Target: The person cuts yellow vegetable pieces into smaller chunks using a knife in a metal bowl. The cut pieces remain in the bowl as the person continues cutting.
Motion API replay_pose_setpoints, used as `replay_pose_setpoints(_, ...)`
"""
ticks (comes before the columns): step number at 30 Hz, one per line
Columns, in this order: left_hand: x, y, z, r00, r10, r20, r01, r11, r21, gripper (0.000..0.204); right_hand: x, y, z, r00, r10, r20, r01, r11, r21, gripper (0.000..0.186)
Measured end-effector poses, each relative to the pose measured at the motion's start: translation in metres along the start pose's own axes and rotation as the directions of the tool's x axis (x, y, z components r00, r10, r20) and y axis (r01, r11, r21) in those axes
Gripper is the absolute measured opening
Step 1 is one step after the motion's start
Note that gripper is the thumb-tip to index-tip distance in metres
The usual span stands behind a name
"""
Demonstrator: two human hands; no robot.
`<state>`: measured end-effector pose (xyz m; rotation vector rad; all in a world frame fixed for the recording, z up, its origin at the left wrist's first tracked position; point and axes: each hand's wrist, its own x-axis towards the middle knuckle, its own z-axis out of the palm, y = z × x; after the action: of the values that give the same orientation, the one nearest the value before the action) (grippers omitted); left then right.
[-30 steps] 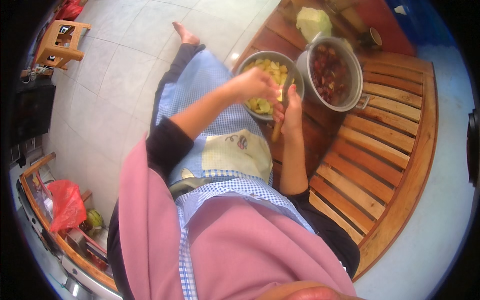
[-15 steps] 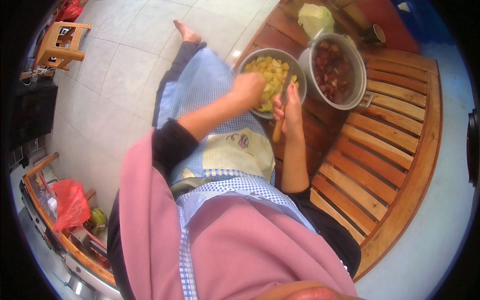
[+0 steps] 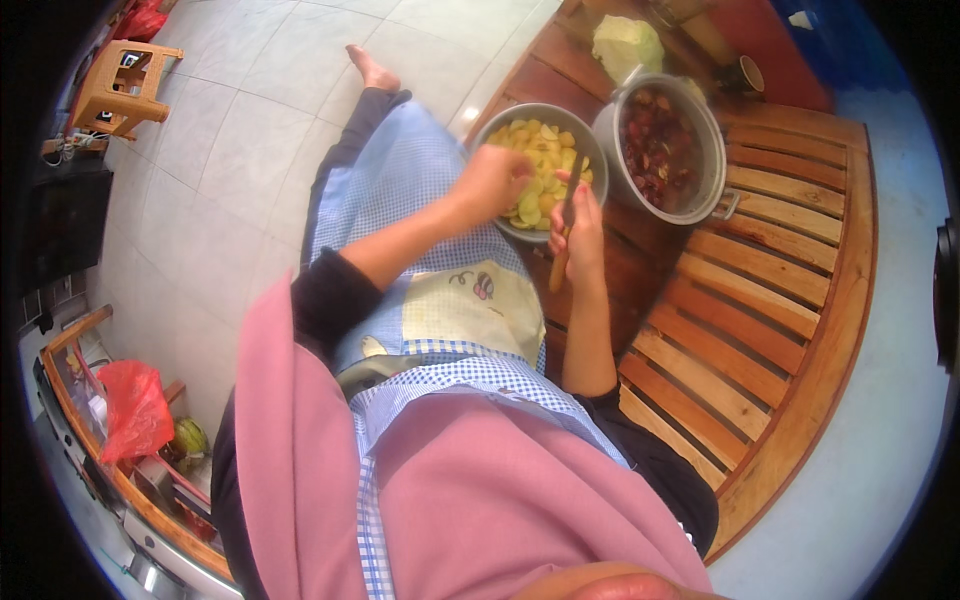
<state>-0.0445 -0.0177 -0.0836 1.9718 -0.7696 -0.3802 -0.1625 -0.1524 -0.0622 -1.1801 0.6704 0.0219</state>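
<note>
My right hand (image 3: pixel 582 230) grips a knife (image 3: pixel 557 271) by its wooden handle, its blade upright over the right side of a metal bowl (image 3: pixel 488 127) of thin yellow slices (image 3: pixel 540 140). My left hand (image 3: pixel 494 178), blurred, is over the bowl's left part with its fingers curled; what is in them I cannot make out. Right of the bowl stands a metal pot (image 3: pixel 712 140) with dark red-brown pieces (image 3: pixel 655 150) inside. A pale green cabbage (image 3: pixel 625 48) lies behind the pot.
A slatted wooden bench (image 3: pixel 760 280) holds the pot and bowl; a cup (image 3: pixel 740 78) stands behind. My aproned leg (image 3: pixel 400 170) stretches along it over the tiled floor (image 3: pixel 210 220). At left are a plastic stool (image 3: pixel 118 88) and a red bag (image 3: pixel 135 410).
My left hand has moved away from the knife, down and left over the bowl. My right hand stays on the knife, in nearly the same place.
</note>
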Motion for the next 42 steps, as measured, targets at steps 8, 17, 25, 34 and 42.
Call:
replay_pose_setpoints(8,0.006,0.012,-0.021,0.875,-0.399,0.275,0.484,0.746,-0.457,0.031,-0.012,0.001,0.026,0.956,-0.294,0.014,0.273,0.868,-0.414,0.04)
replay_pose_setpoints(17,0.001,0.012,-0.022,0.847,-0.426,0.318,0.527,0.592,-0.61,0.032,-0.009,0.0,0.027,0.921,-0.381,0.079,0.363,0.771,-0.523,0.043)
replay_pose_setpoints(25,-0.001,0.016,-0.022,0.836,-0.404,0.371,0.546,0.556,-0.627,0.021,-0.009,0.007,0.033,0.774,-0.628,0.085,0.5,0.522,-0.691,0.035)
replay_pose_setpoints(34,-0.005,0.022,-0.015,0.821,-0.329,0.466,0.567,0.562,-0.603,0.019,0.014,0.02,0.034,0.738,-0.674,-0.032,0.519,0.598,-0.61,0.023)
replay_pose_setpoints(42,0.022,0.0,-0.004,0.997,-0.075,-0.02,0.076,0.995,0.065,0.026,0.013,-0.006,0.003,0.99,-0.069,-0.119,0.062,0.996,-0.06,0.043)
